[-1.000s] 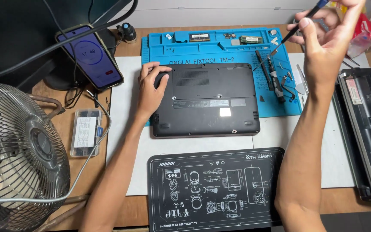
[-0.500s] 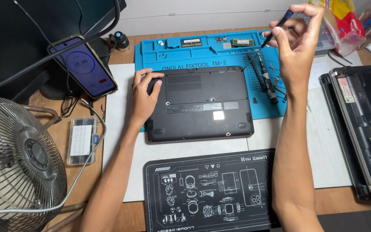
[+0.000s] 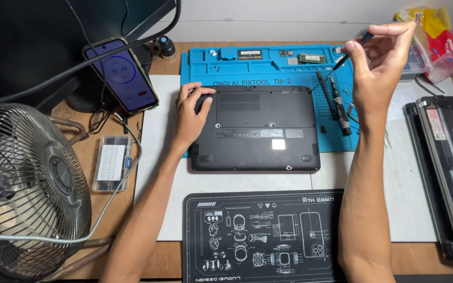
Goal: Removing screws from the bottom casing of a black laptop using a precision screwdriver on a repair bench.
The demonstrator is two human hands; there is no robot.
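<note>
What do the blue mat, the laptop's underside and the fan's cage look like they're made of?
Blue mat: probably silicone or soft rubber, matte, with moulded compartments.
Laptop underside: seemingly black plastic, matte, with moulded vent slots.
Fan cage: metal wire, grey and dull, thin bent spokes.

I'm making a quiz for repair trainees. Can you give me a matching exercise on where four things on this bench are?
Things:
1. laptop
2. screwdriver
3. phone
4. fan

Places:
A. in the right hand, raised above the blue mat
B. at the left edge of the bench
C. bottom up, under the left hand
D. propped up with its screen lit

Pairs: 1-C, 2-A, 3-D, 4-B
</note>
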